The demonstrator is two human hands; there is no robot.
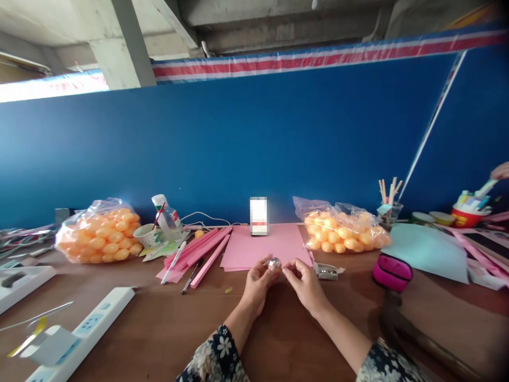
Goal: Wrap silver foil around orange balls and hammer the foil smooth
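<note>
Left hand (pixel 256 284): thumb and fingers closed on a small shiny silver ball (pixel 274 262), positioned over the desk (pixel 167 329) at the near edge of the pink sheets (pixel 238 249). Right hand (pixel 305 282): thumb and forefinger drawn close together just beside the ball; whether they pinch anything is too small to tell. Step in hand, as judged: fine fingertip work on the ball. Next move calls for a steady left hold and light, precise right fingertips.

Paper (pixel 274 241) between bags (pixel 101 241) (pixel 338 232), behind hands (pixel 256 286) (pixel 307 286)
</note>
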